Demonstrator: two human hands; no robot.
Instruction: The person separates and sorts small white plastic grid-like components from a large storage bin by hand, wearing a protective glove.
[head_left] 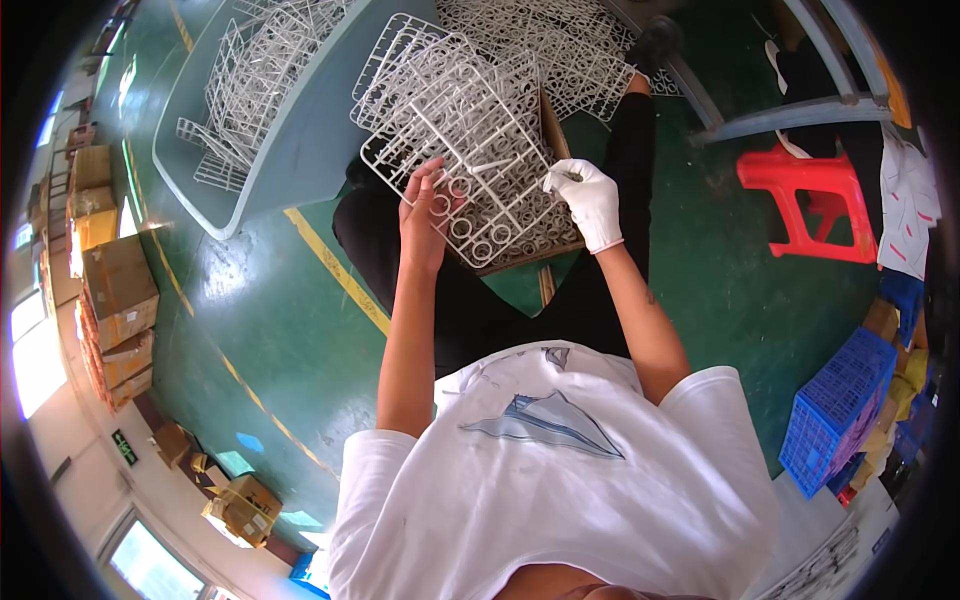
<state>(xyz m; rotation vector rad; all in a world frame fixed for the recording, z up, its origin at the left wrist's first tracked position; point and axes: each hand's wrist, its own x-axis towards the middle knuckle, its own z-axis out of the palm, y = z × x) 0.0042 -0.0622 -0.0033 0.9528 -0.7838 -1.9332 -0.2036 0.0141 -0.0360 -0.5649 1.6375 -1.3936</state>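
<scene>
A thin whitish plastic sprue frame (480,170) with small rings along its bars is held tilted in front of me. My bare left hand (424,222) grips it at the lower left, its fingers partly behind the bars. At the right edge my right hand (588,203), in a white glove, pinches the frame between thumb and fingers. Below it stands a cardboard box (553,130) between my legs, filled with loose rings (510,215). More sprue frames (410,65) lie stacked just beyond the held one, and they overlap it in view.
A large grey-blue bin (300,120) at the far left holds a heap of sprues (262,75). Beyond the box, more sprues (580,60) cover the floor. To the right are a red stool (810,200), a metal frame (790,120) and blue crates (838,405). Cartons (118,290) line the left wall.
</scene>
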